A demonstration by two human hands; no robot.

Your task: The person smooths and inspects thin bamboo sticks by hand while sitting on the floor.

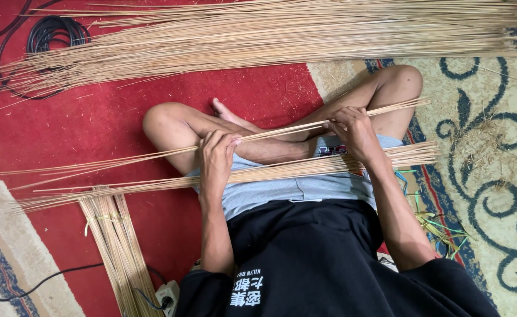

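I sit cross-legged on a carpet. My left hand (216, 155) and my right hand (352, 130) both grip a small bunch of thin, long bamboo sticks (282, 132) held level above my shins. The sticks run from the far left to just past my right knee. A thicker bundle of the same sticks (293, 169) lies across my lap, under both forearms.
A large heap of sticks (258, 35) spreads across the carpet beyond my knees. A tied bundle (117, 246) lies at the left beside a white power strip (167, 292). Coiled black cable (53, 32) sits at the upper left. Green and yellow strips (440, 229) lie at the right.
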